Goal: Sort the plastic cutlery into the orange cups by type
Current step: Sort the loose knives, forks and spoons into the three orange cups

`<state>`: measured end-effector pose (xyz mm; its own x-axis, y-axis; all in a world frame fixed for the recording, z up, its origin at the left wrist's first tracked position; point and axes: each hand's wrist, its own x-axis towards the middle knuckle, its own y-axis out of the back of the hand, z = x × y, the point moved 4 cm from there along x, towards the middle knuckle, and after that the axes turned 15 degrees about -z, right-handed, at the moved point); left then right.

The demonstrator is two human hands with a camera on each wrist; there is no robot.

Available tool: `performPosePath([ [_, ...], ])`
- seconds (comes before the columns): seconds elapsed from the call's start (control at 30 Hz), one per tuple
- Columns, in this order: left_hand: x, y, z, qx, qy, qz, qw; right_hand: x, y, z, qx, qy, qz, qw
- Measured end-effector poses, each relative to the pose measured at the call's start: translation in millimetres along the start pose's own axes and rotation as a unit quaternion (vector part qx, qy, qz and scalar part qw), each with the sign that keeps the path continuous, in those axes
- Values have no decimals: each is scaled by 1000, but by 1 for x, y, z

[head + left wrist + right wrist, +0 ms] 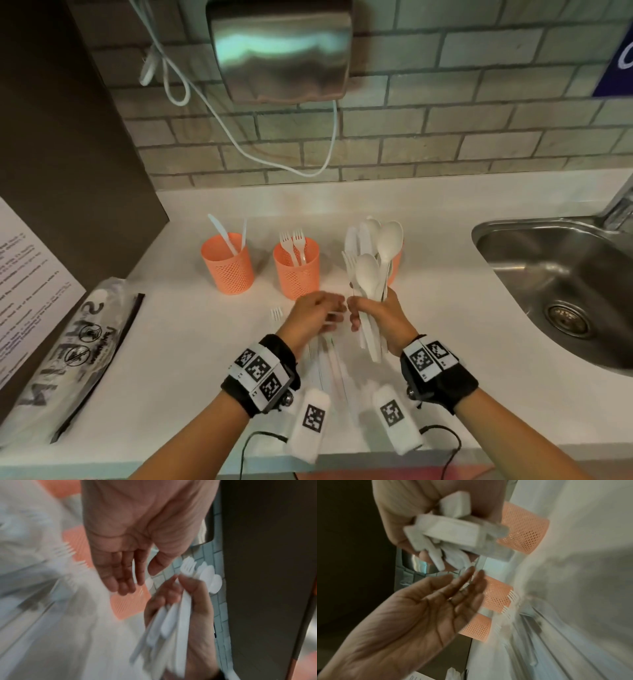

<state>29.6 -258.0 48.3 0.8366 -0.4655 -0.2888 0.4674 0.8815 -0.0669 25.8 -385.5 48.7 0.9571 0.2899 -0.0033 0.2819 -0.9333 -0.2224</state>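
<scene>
Three orange mesh cups stand in a row on the white counter [191, 342]. The left cup [227, 262] holds knives and the middle cup [296, 267] holds forks. The right cup [396, 265] is mostly hidden behind a bunch of white spoons, knives and a fork [371, 274]. My right hand [375, 317] grips that bunch upright by the handles [453, 531]. My left hand [320, 313] hovers just left of it, with straight fingers [123, 577] and a bare palm [419, 608]. One loose fork [276, 313] lies on the counter left of my hands.
Clear plastic wrappers [325, 366] lie under my wrists. A steel sink [548, 274] is set into the counter at the right. A printed plastic bag [75, 356] lies at the left by a dark panel. A hand dryer [281, 51] and its cable hang on the brick wall.
</scene>
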Motion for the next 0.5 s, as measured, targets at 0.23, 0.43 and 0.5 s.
performPosePath([
  [0.23, -5, 18, 58, 19, -155, 74, 985, -15, -8, 12, 70, -80, -109, 988],
  [0.43, -14, -1, 87, 180, -214, 73, 957, -19, -11, 22, 21, -102, -119, 987],
  [0.5, -12, -5, 97, 273, -211, 64, 936, -20, -13, 24, -12, -102, -119, 987],
])
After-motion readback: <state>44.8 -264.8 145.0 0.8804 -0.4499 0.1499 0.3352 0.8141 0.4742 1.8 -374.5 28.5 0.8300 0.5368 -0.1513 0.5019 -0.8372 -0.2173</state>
